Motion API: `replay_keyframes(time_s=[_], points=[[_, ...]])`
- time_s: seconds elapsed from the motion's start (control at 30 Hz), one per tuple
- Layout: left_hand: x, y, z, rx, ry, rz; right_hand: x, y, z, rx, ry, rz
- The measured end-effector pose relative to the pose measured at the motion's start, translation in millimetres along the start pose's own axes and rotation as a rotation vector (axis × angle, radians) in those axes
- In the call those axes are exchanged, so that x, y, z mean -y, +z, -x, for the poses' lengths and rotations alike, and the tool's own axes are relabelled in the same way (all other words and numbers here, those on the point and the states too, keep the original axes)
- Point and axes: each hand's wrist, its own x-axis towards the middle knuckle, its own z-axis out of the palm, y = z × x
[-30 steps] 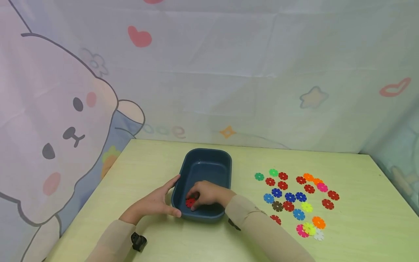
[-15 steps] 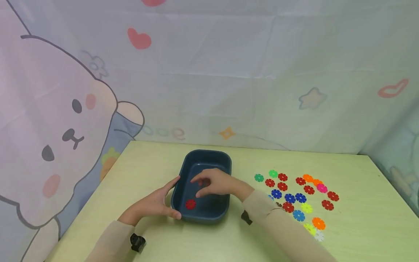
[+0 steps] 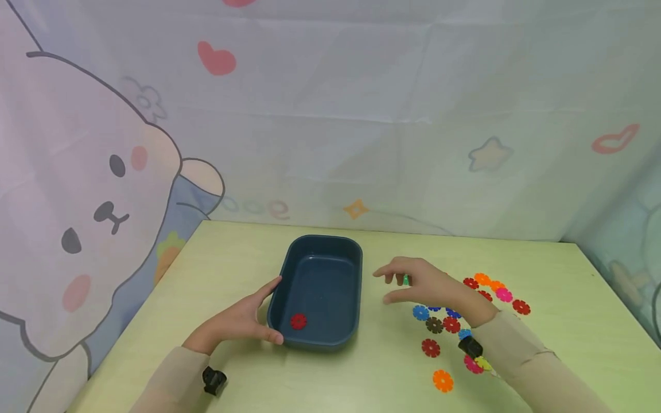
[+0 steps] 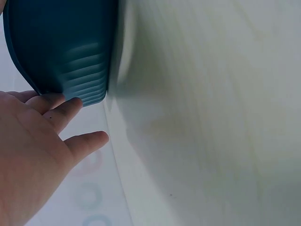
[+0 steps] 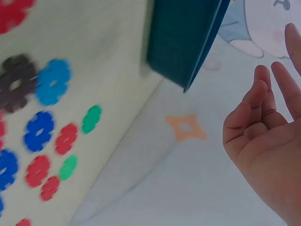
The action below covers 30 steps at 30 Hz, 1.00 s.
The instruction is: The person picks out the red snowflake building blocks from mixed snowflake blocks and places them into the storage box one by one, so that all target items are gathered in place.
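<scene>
A dark blue bin point(image 3: 322, 287) stands on the table with a red disc point(image 3: 298, 321) in its front left part. My left hand point(image 3: 237, 324) rests against the bin's left side, thumb by the front corner and fingers extended; the left wrist view shows those fingers touching the bin point(image 4: 84, 56). Right of the bin, my right hand point(image 3: 428, 284) hovers above the table, fingers loosely bent and thumb apart, holding nothing. Flower-shaped discs lie under and beyond it, among them a light blue one point(image 3: 420, 312) and a brown one point(image 3: 435, 325); the right arm hides some.
At the front right lies an orange disc point(image 3: 443, 380), near a dark red one point(image 3: 431, 347). More orange, pink and red discs are at the right, such as the pink one point(image 3: 504, 295). A printed cloth point(image 3: 330, 126) hangs behind the table.
My right hand has left the bin and moved right to the discs, leaving the red disc inside. An orange disc at the front shows where the sleeve was. The left hand has stayed.
</scene>
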Motion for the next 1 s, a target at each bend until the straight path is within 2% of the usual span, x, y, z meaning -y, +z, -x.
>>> replay_keyframes(time_s=[0.27, 0.43, 0.73, 1.0], points=[[-0.6, -1.0, 0.6, 0.009, -0.006, 0.000, -27, -1, 52.7, -0.006, 0.096, -0.055], [-1.0, -2.4, 1.1, 0.013, -0.004, -0.011, -44, 5, 74.6, 0.003, 0.160, -0.125], [-0.7, -2.3, 0.5, 0.014, -0.009, -0.007, -61, 18, 88.6, 0.076, 0.212, -0.196], [-2.9, -1.9, 1.8, 0.018, 0.002, -0.004, -62, 27, 88.8, 0.138, 0.265, -0.182]])
